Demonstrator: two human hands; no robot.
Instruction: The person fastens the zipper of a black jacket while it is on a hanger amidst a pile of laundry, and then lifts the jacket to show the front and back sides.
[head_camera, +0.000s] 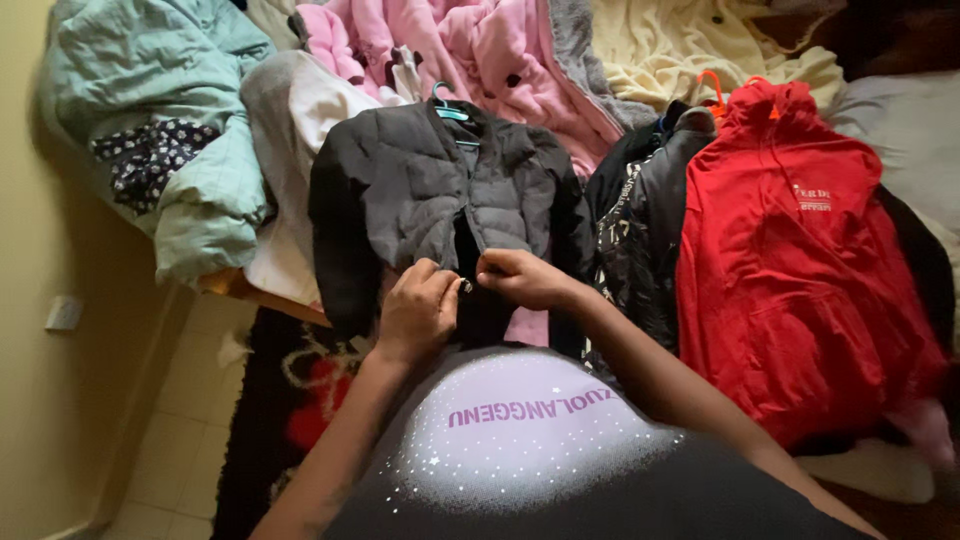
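A bed heaped with clothing fills the view: a pale teal quilted coat with a dark flowered cloth tucked in it lies at the left edge, a pink fleece garment with a grey fluffy lining sits at the top centre, and a cream fleece blanket spreads beyond it. To the right a red hooded sweatshirt on an orange hanger lies flat, overlapping a shiny black jacket just beside it. In the middle, a dark grey padded puffer jacket hangs on a teal plastic hanger, spread front-up at the bed's near edge and partly covering the white and grey clothes under it. The left hand has its grip closed on the jacket's left front edge near the bottom; the right hand pinches the opposite edge, the two hands touching at the zip line. A small metal fastener shows between them. Below, a dark patterned rug covers the pale tiled floor.
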